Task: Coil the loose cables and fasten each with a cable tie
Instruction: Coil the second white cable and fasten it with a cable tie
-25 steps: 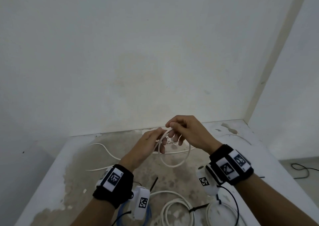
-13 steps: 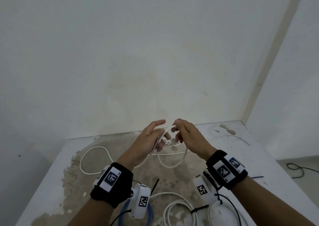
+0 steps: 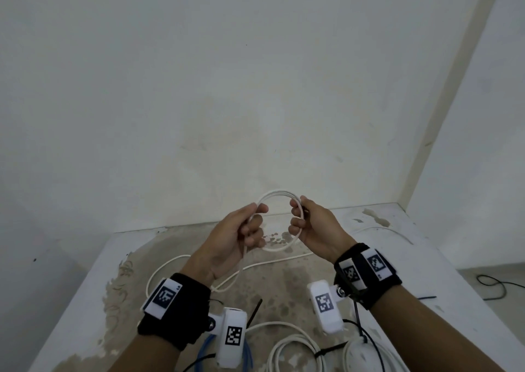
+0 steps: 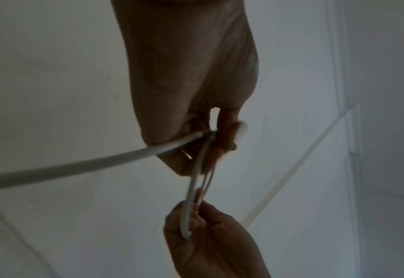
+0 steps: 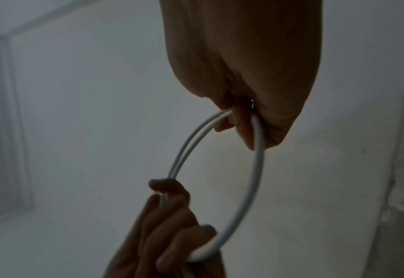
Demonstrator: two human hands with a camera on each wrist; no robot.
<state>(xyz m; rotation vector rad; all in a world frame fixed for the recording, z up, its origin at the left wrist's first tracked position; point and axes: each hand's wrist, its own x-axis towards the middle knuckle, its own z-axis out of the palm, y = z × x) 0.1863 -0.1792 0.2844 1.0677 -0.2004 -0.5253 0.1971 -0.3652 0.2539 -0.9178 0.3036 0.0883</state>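
A thin white cable (image 3: 277, 194) forms a round loop of about two turns, held up above the table between both hands. My left hand (image 3: 246, 224) pinches the loop's left side, and the cable's loose tail (image 3: 181, 259) drops from it and curls over the table. My right hand (image 3: 305, 220) grips the loop's right side with curled fingers. In the right wrist view the loop (image 5: 253, 169) runs from my right hand (image 5: 246, 120) down to my left hand (image 5: 172, 212). The left wrist view shows the tail (image 4: 77, 165) leaving my left hand (image 4: 210, 143) toward the left.
The stained white table (image 3: 397, 258) stands in a wall corner. Near its front edge lie a white coil with a black tie (image 3: 329, 350), a blue cable (image 3: 208, 349), another white coil (image 3: 366, 357) and a loose black tie (image 3: 255, 312). A black cable (image 3: 494, 286) lies on the floor at right.
My hands have drawn apart and lifted, opening the cable into a round upright loop. The loose tail on the table has been pulled in closer.
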